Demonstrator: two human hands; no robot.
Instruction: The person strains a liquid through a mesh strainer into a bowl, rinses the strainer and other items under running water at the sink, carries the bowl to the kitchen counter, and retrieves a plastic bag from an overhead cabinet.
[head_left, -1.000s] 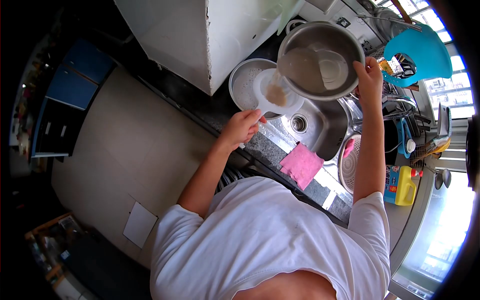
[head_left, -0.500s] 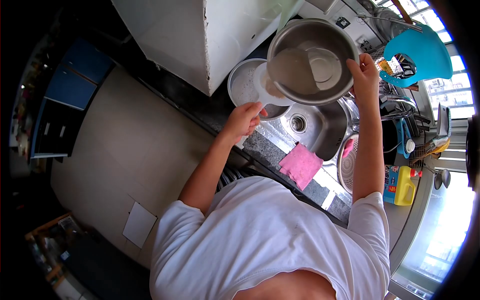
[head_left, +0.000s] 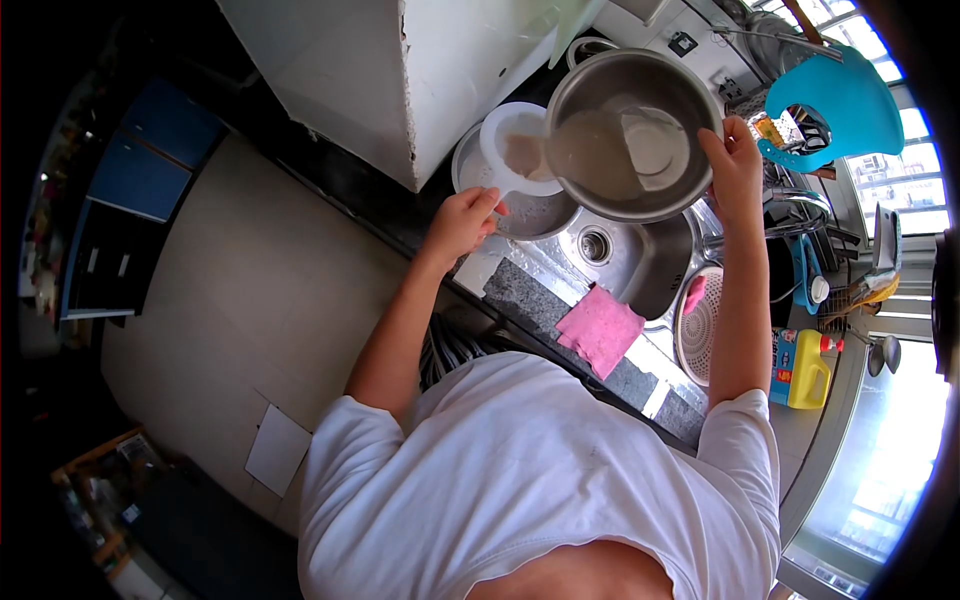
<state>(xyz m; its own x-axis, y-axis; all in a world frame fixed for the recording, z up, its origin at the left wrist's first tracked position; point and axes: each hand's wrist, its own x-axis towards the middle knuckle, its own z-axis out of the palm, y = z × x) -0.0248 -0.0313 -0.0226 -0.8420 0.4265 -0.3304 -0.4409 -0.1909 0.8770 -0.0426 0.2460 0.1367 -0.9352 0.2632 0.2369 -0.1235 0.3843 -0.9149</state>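
My left hand [head_left: 463,226] is closed on the handle of a white strainer [head_left: 513,121], which has a pale brown mass in its middle. Under the strainer a metal basin [head_left: 540,216] with cloudy, bubbly liquid rests beside the sink. My right hand [head_left: 733,165] grips the right rim of a steel bowl [head_left: 694,176], thumb on the inside. The bowl is tilted toward the strainer, with its left rim over the strainer's edge. Cloudy liquid [head_left: 598,152] lies in the bowl's lower left part.
The steel sink [head_left: 655,250] lies below the bowl. A pink cloth [head_left: 601,330] is on the counter's front edge. At the right are a perforated colander [head_left: 700,330], a faucet [head_left: 780,230], a yellow bottle [head_left: 812,370] and a turquoise basin [head_left: 860,105]. A white cabinet [head_left: 460,70] stands at the upper left.
The strainer and my left hand have moved left and slightly up, uncovering more of the basin's lower part. The bowl went left, then slightly right and down in my right hand.
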